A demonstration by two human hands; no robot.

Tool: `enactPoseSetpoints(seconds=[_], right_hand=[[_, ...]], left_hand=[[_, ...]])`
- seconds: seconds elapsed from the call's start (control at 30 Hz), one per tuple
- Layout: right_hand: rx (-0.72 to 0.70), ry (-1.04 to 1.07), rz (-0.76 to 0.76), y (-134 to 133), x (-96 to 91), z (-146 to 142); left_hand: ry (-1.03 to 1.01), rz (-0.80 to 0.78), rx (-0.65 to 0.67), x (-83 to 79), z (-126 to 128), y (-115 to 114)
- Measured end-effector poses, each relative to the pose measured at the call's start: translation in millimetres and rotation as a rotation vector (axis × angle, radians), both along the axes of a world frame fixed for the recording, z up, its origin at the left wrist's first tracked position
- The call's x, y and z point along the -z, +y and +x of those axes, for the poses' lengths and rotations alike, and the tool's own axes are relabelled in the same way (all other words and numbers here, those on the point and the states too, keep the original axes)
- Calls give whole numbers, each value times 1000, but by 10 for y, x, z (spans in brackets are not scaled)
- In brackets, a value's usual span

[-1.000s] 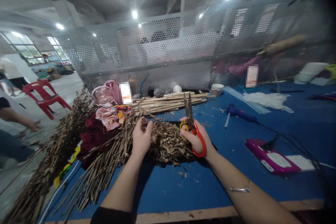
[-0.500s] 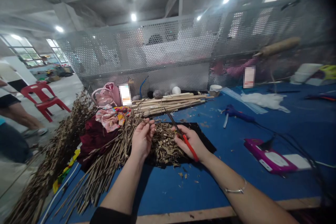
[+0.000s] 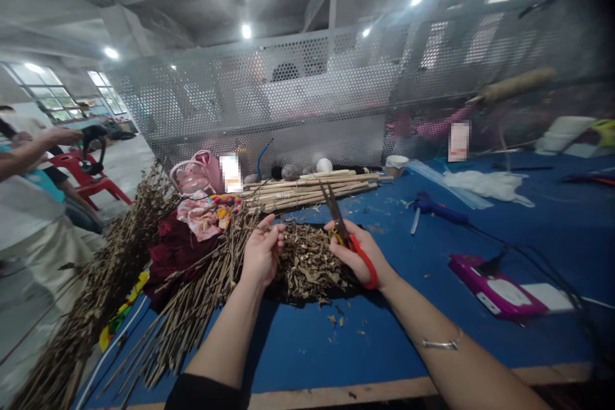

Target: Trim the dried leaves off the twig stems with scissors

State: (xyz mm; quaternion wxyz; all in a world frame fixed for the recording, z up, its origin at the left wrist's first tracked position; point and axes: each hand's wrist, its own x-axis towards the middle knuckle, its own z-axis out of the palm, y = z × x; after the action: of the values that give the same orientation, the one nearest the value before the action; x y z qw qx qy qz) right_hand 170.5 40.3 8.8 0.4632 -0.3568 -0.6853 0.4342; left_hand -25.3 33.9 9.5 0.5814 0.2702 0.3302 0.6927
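Observation:
My right hand (image 3: 358, 250) grips red-and-yellow-handled scissors (image 3: 346, 237), blades shut and pointing up and to the left. My left hand (image 3: 262, 250) is closed in a pinch on a thin dry twig (image 3: 259, 225) at the edge of the twig bundle. Between both hands lies a heap of dry leaf trimmings (image 3: 307, 262) on a black cloth (image 3: 375, 250) on the blue table (image 3: 336, 346).
Long dry twig bundles (image 3: 158, 314) spread over the table's left side. Bamboo sticks (image 3: 312, 189), a pink bag (image 3: 192, 173), a blue glue gun (image 3: 432, 205), a magenta case (image 3: 500, 291) and a perforated metal screen (image 3: 336, 90) surround. People stand at far left (image 3: 29, 205) by a red chair.
The scissors tilted down toward the leaves, then rose again, blades leaning left. My left hand shifted slightly up, pinching a twig. People at far left moved closer.

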Motion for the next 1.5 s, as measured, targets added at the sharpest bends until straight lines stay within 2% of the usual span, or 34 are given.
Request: enactPoseSetpoints(seconds=[0.3,0.43,0.57,0.63,0.77,1.03,1.17,1.33,1.5], right_hand=[[-35,276,-112,167,21,170],[-21,302,-110,185,21,179],[-18,268,-104,180,23,189],[-38,231,-111,174,24,199],[-117,180,-137,153,26,202],[-167,95,-160,61,-12,65],[-99,69,-122,9,-33,-2],[-123,-63,-107,14,-15,-11],[-92,-253,-65,98,54,65]], left_hand=[[312,-68,51,27,-7,-12],[530,-98,-33,101,-54,22],[682,-2,-198,162,-71,36],[645,40,-184,155,-49,21],[442,33,-65,105,27,-14],[75,-47,-88,65,115,-15],[126,-81,20,51,170,-80],[198,-87,88,46,219,-152],[435,-79,250,91,243,-213]])
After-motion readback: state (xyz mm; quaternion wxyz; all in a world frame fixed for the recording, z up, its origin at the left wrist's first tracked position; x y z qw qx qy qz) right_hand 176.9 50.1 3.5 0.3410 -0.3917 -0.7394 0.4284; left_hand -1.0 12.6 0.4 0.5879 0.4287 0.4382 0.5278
